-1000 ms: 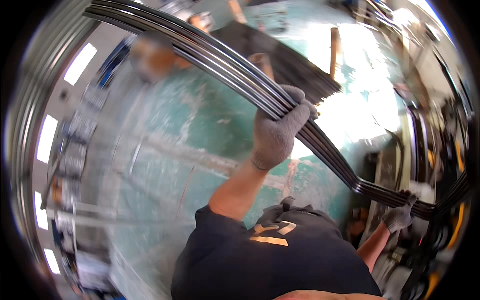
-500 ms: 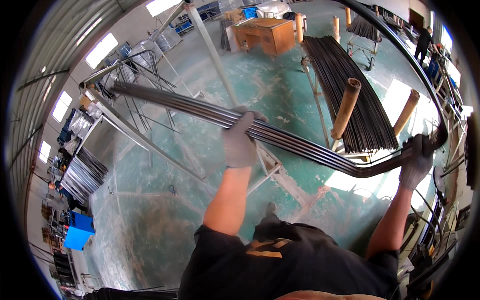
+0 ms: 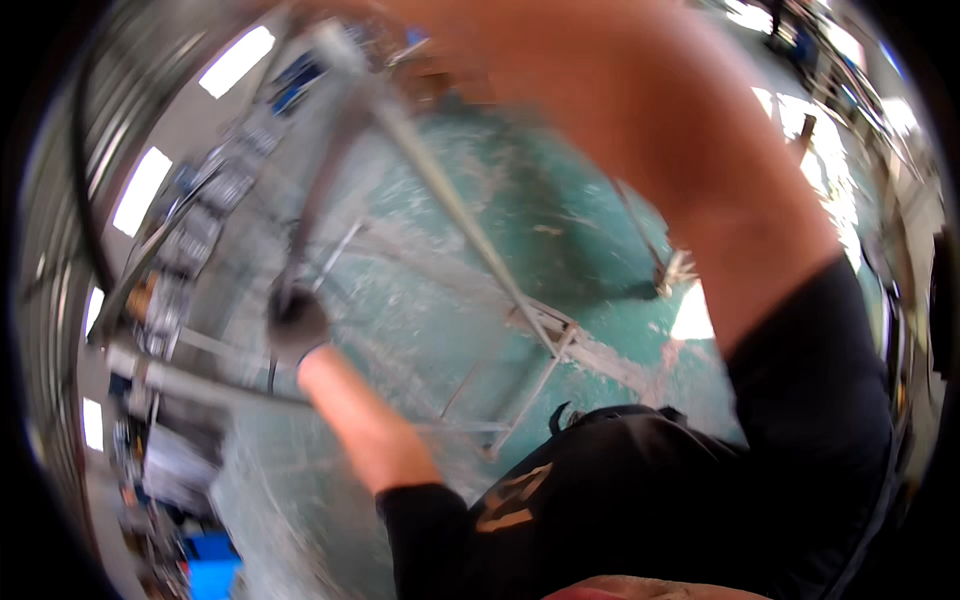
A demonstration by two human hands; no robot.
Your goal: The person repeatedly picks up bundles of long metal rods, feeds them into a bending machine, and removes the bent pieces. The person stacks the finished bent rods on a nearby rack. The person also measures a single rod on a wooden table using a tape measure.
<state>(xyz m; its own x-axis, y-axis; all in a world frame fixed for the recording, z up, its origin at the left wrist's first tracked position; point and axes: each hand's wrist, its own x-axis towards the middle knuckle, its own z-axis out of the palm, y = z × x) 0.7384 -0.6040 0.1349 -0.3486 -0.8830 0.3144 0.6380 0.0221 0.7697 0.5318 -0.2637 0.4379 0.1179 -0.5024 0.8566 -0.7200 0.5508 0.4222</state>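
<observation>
Gloved left hand (image 3: 296,325) at frame's left, clamped around blurred dark rods (image 3: 315,200) rising toward upper left. Right hand out of sight beyond raised forearm (image 3: 700,150); grip unknowable. Best kept firm, bundle level, clear of metal stand (image 3: 540,340).

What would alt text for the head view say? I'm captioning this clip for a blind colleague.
A blurred fisheye view looking down: the person's gloved left hand grips dark rods at the left, while their bare right arm sweeps across the top, hand out of view. Below lie a green floor and a metal frame.
</observation>
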